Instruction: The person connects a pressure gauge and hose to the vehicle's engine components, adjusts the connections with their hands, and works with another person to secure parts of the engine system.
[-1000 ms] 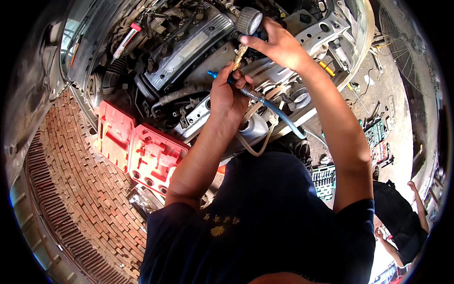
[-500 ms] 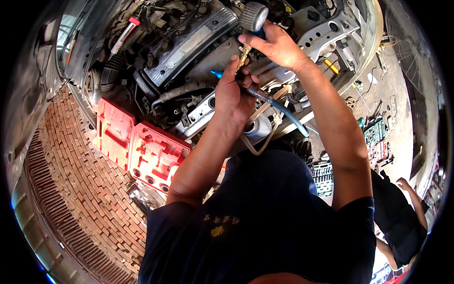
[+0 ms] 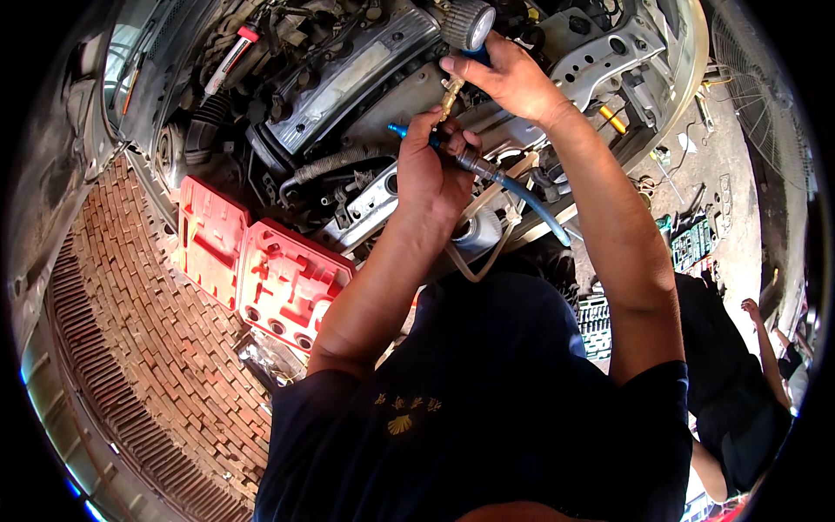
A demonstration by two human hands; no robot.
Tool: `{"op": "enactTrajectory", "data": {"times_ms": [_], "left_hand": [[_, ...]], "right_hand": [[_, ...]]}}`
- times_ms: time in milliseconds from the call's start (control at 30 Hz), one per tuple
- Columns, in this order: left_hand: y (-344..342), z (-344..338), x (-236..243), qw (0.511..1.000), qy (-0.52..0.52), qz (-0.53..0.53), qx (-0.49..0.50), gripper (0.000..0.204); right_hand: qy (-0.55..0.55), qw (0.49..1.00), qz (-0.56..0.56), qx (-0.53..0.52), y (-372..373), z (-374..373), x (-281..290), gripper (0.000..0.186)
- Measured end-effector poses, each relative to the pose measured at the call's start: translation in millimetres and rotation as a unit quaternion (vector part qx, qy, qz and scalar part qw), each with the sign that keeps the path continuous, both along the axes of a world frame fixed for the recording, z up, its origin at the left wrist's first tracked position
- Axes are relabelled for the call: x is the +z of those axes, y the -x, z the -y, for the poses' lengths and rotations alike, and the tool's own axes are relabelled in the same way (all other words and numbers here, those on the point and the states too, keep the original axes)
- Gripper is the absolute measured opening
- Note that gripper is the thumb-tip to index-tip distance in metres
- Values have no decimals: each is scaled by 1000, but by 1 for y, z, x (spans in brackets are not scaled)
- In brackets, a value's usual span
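Observation:
Over the engine bay, my left hand (image 3: 428, 174) is closed around a brass valve fitting (image 3: 450, 100). A blue nozzle (image 3: 397, 130) pokes out on one side of that hand, and a metal coupling (image 3: 474, 163) with a blue air hose (image 3: 531, 207) on the other. My right hand (image 3: 517, 83) is closed at the blue lower part of a round gauge (image 3: 470, 26) with a ribbed grey casing, its thumb beside the top of the brass fitting. The fingers behind the gauge are hidden. Beyond my hands lies the silvery engine cover (image 3: 352, 78).
An open red tool case (image 3: 287, 283) stands at the front left of the bay, above brick paving (image 3: 156, 322). A pale looped tube (image 3: 474, 277) hangs by a white container (image 3: 478, 233). Socket sets (image 3: 691, 245) lie on the floor at right, near another person (image 3: 731, 383).
My hands keep their grip, with only slight shifts. The blue hose's lower end has swung a little to the right. The other person at right has moved slightly.

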State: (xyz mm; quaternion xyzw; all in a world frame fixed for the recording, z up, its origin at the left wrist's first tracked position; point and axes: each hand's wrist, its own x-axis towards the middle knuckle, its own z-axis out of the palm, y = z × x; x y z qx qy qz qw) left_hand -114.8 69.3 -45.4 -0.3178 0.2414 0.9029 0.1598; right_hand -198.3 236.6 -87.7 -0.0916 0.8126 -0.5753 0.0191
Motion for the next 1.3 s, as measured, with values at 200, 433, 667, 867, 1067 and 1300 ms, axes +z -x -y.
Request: {"op": "enactTrajectory", "data": {"times_ms": [200,433,667,867,1067,1300], "left_hand": [[-1,0,-3,1000,-9,-14,0,16],[1,-2,-8,999,36,5,-18,19],[6,-4,-6,999,34,15,-30,14],[9,-3,-7,999,12,-3,-31,14],[11,-3,-7,1000,-2,4,-27,17],[9,-6,-7,999,51,-4,-19,20]], "right_hand": [[8,1000,-22,-6,0,1,-2,61],[-27,1000,2,-5,-2,3,-4,58],[-19,999,-36,-2,0,6,-5,65],[-8,1000,-26,-10,0,4,2,74],[10,1000,-1,-25,-2,4,0,73],[4,999,-8,-31,-3,5,-2,74]]}}
